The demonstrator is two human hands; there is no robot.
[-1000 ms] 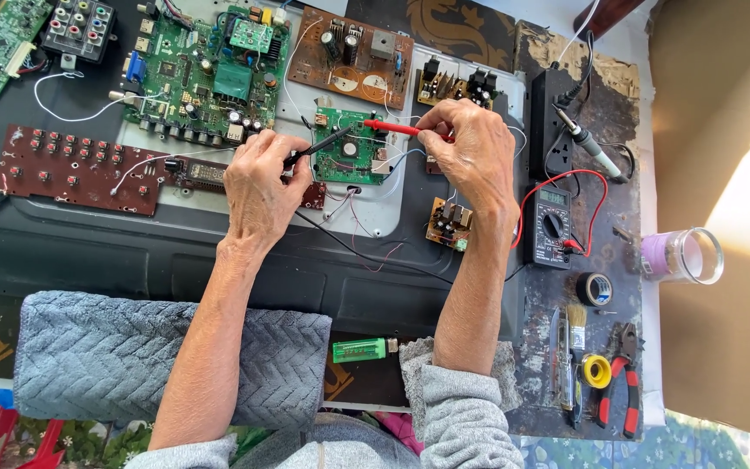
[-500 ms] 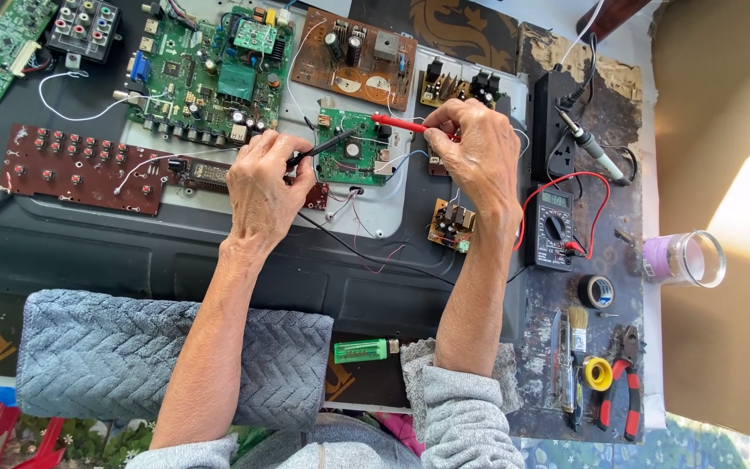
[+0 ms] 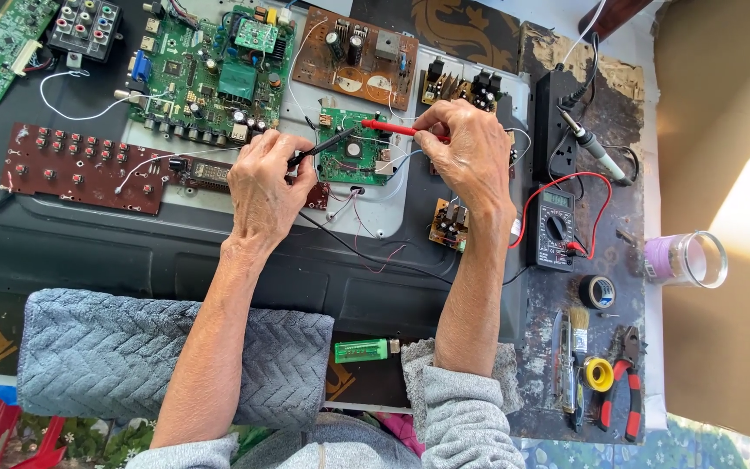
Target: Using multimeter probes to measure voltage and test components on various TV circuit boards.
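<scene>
Your bench is a dark, worn worktop (image 3: 566, 365) with a black plastic back panel (image 3: 175, 252) lying across it and circuit boards spread over the upper part. Your left hand (image 3: 264, 187) has its fingers closed together around a black test probe (image 3: 323, 147), whose tip slants up and right onto the small green circuit board (image 3: 353, 161) at the centre. Your right hand (image 3: 470, 148) pinches a red test probe (image 3: 391, 128) between thumb and fingertips; the probe lies nearly level, its tip pointing left over the top edge of the same small board. The 2 probe tips sit near each other on that board.

Just right of your right forearm lies a black multimeter (image 3: 554, 227), with a red lead (image 3: 566, 182) looping above it. Above it is a black power strip (image 3: 550, 108) and a soldering iron (image 3: 590, 143). To the left of the small board sit a large green mainboard (image 3: 210, 74) and a dark red button board (image 3: 80, 165). A brown board (image 3: 353, 56) lies above. Along the right edge you have a roll of black tape (image 3: 601, 292), a small brush (image 3: 578, 330), red-handled pliers (image 3: 622, 391) and a glass jar (image 3: 687, 259). A green lighter (image 3: 362, 351) lies near your body, beside a grey folded towel (image 3: 167, 365).
</scene>
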